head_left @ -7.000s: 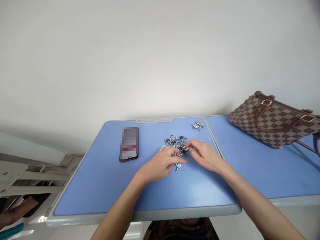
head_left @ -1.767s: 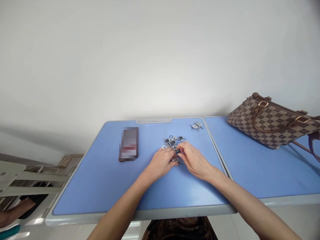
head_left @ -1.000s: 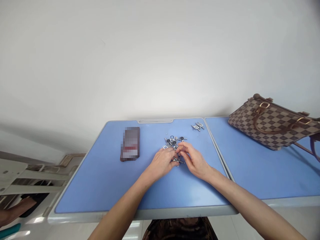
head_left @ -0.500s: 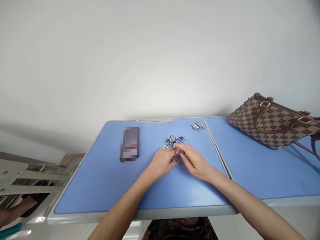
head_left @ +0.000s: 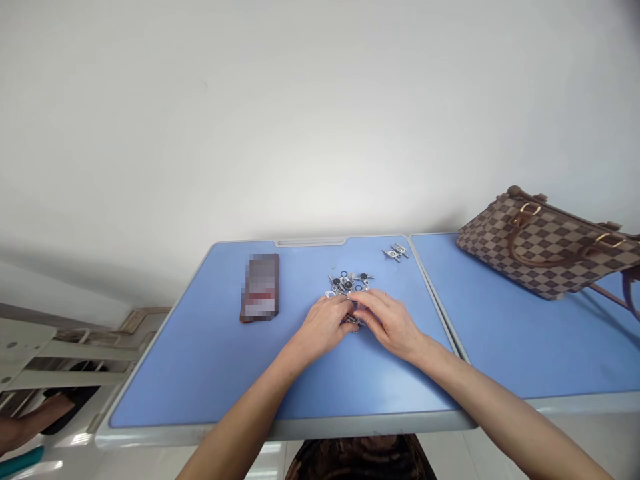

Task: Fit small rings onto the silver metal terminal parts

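My left hand rests at the near side of a heap of small metal parts, its fingers closed round a small silvery metal part. Close against it, my right hand bends its fingers and thumb onto the same part from the right. The fingertips hide much of this part, so its exact kind cannot be made out. In the heap beyond the hands lie black round pieces, dark rings, flat silver plates and pins. Two silver assemblies with pins lie apart, near the table's far right corner.
A phone, its screen blurred, lies on the blue table to the left. A second blue table adjoins on the right, bearing a checkered handbag. A white wall stands behind. Another person's arm shows at the lower left.
My right hand has shifted slightly, its fingers now bent closer onto the part beside my left hand. More of the heap's right side shows. The left hand stays almost still.
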A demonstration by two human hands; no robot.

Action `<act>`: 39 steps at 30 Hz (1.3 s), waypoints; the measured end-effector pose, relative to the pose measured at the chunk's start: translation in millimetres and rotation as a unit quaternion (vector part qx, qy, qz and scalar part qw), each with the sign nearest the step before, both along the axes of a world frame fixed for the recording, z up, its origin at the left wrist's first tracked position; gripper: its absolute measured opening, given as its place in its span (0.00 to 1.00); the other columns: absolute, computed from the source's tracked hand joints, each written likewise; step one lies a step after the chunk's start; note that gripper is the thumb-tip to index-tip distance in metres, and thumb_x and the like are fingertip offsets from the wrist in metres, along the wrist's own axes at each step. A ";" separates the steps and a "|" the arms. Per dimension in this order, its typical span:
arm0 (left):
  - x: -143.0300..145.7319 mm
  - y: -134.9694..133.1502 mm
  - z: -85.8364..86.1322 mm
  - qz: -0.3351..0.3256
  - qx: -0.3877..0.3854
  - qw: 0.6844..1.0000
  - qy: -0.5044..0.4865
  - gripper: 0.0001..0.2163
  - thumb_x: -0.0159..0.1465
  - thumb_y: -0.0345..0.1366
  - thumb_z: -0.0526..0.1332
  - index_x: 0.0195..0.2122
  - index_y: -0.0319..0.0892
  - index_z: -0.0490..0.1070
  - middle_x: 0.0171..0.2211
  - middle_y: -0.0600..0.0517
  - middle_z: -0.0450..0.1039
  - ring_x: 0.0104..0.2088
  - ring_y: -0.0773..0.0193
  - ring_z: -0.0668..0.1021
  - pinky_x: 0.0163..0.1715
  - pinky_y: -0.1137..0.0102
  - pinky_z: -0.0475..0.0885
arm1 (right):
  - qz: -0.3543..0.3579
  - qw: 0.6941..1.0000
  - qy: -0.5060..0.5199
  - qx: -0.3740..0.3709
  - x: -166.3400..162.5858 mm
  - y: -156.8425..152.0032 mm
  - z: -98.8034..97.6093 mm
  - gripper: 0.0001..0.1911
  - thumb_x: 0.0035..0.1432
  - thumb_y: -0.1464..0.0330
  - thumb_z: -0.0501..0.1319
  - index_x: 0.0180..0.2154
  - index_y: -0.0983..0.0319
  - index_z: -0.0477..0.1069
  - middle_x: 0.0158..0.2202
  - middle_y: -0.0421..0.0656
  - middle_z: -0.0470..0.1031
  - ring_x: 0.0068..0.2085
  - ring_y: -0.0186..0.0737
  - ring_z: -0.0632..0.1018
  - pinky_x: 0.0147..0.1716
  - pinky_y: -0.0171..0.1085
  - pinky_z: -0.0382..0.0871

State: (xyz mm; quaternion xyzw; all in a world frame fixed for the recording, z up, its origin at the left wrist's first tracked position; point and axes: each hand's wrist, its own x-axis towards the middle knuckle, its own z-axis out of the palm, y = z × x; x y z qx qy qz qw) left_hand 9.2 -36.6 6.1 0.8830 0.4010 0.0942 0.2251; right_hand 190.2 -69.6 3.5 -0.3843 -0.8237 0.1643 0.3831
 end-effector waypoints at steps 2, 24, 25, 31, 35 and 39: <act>0.0 0.3 -0.2 0.001 -0.004 1.000 0.000 0.04 0.61 0.34 0.63 0.37 0.43 0.71 0.40 0.51 0.76 0.41 0.58 0.76 0.40 0.65 0.65 | 0.004 1.000 0.012 -0.011 -0.3 -0.1 0.5 0.19 0.67 0.74 0.48 0.57 0.56 0.59 0.39 0.44 0.73 0.40 0.39 0.74 0.41 0.41 0.71; 0.6 0.3 1.4 0.002 -0.001 1.000 0.016 0.04 0.61 0.35 0.64 0.36 0.43 0.71 0.39 0.53 0.74 0.39 0.59 0.76 0.41 0.65 0.65 | 0.011 0.993 0.023 -0.119 2.9 1.1 2.2 0.18 0.67 0.73 0.44 0.57 0.60 0.49 0.37 0.43 0.69 0.36 0.38 0.73 0.38 0.39 0.70; 0.5 0.3 1.3 0.004 -0.002 1.000 0.017 0.04 0.61 0.35 0.64 0.36 0.43 0.71 0.39 0.53 0.74 0.39 0.59 0.76 0.41 0.65 0.65 | 0.014 0.993 0.031 -0.116 4.1 1.0 3.2 0.19 0.66 0.74 0.44 0.58 0.60 0.48 0.37 0.43 0.69 0.36 0.37 0.73 0.38 0.39 0.69; 0.0 -0.2 2.6 0.009 -0.007 1.000 0.012 0.04 0.62 0.36 0.63 0.36 0.43 0.72 0.38 0.52 0.74 0.38 0.60 0.76 0.42 0.65 0.65 | -0.013 0.992 -0.058 -0.110 14.6 3.1 11.4 0.11 0.66 0.73 0.48 0.49 0.59 0.61 0.36 0.42 0.71 0.33 0.35 0.73 0.34 0.36 0.67; -0.3 -0.6 1.9 0.006 0.000 1.000 0.009 0.04 0.61 0.37 0.64 0.34 0.43 0.71 0.37 0.53 0.74 0.37 0.60 0.75 0.41 0.65 0.65 | 0.005 0.969 -0.216 -0.119 14.3 6.7 7.2 0.03 0.63 0.72 0.57 0.40 0.61 0.67 0.38 0.42 0.73 0.35 0.38 0.75 0.33 0.35 0.65; -1.0 -0.8 -0.3 0.005 0.007 1.000 0.005 0.04 0.61 0.36 0.64 0.34 0.43 0.71 0.36 0.54 0.74 0.38 0.60 0.75 0.41 0.65 0.64 | 0.000 0.956 -0.272 -0.107 11.9 9.2 0.6 0.04 0.64 0.72 0.56 0.38 0.62 0.69 0.36 0.42 0.74 0.31 0.36 0.75 0.29 0.34 0.63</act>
